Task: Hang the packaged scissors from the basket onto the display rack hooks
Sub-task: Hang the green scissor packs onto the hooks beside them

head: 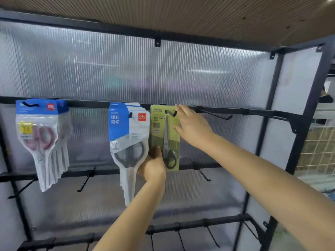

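Note:
A green scissors pack (159,127) hangs on a hook (171,112) of the top rail (253,111). My left hand (153,166) grips its lower left edge, thumb on the front. My right hand (193,126) rests on the pack's right side with straight fingers reaching up beside the hook. Left of it hang several blue and white scissors packs (128,136) on one hook. Several more packs with pink-handled scissors (42,138) hang at the far left. The basket is out of view.
An empty hook (216,115) sticks out of the top rail just right of my right hand. Bare hooks (86,180) line the middle rail and the bottom rail (195,223). A ribbed translucent panel (126,73) backs the rack, under a wooden shelf. A wire grid (319,147) stands at the right.

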